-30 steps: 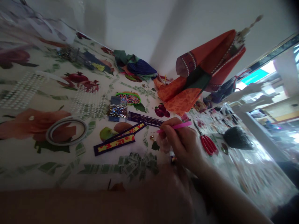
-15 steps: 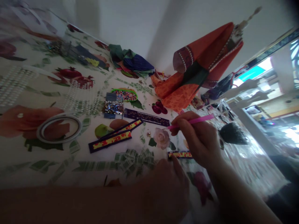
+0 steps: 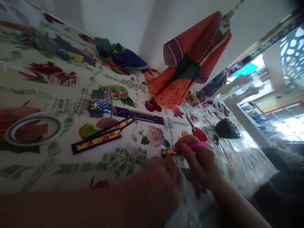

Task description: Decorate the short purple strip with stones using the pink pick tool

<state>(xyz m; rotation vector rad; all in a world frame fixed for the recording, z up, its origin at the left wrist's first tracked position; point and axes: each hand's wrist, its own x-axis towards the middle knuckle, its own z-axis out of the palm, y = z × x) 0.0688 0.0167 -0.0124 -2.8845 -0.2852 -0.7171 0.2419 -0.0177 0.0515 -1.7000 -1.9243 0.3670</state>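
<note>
Carefully, my right hand (image 3: 201,161) pinches a slim pink stick (image 3: 199,144) at the flat purple-and-yellow strip (image 3: 169,152) my left hand (image 3: 158,180), grip unclear, must steady.

Plain pale wall (image 3: 118,19) crossed by soft shadow, table covered with 1 cloth (image 3: 154,136) printed with fruit, roses and green ribbons, 1 dark lettered strip (image 3: 268,41) seen at right, 1 patterned openwork panel (image 3: 293,57) set above, far side lit by bright daylight, near side left dim

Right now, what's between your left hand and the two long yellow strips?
Just tablecloth with a printed green bow: the head view shows no object between the left hand and the two yellow strips.
</note>
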